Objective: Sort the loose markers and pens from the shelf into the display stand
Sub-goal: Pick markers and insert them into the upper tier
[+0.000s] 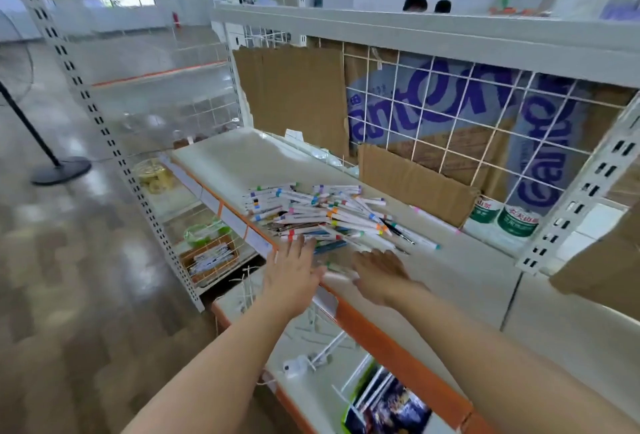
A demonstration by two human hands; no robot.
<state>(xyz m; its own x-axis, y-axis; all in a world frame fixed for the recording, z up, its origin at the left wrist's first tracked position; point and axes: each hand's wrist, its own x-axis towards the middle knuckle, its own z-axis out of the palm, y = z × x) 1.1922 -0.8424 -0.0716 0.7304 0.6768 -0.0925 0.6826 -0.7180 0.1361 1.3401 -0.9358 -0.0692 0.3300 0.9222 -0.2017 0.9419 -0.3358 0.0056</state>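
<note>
A loose pile of white markers and pens (322,215) with coloured bands lies on the white shelf (242,160), close to its orange front edge. My left hand (292,271) reaches over that edge with fingers straight, its tips at the near side of the pile. My right hand (377,274) is beside it, fingers extended toward the pens. A single white marker (337,272) lies between the two hands, blurred. No display stand can be made out in this view.
A wire grid back (450,111) with cardboard (294,94) closes the shelf behind the pile. Green-labelled bottles (516,220) stand at the back right. Lower shelves hold wire hooks (322,354) and an orange wire basket (211,259). A black stand base (60,170) sits on the floor at left.
</note>
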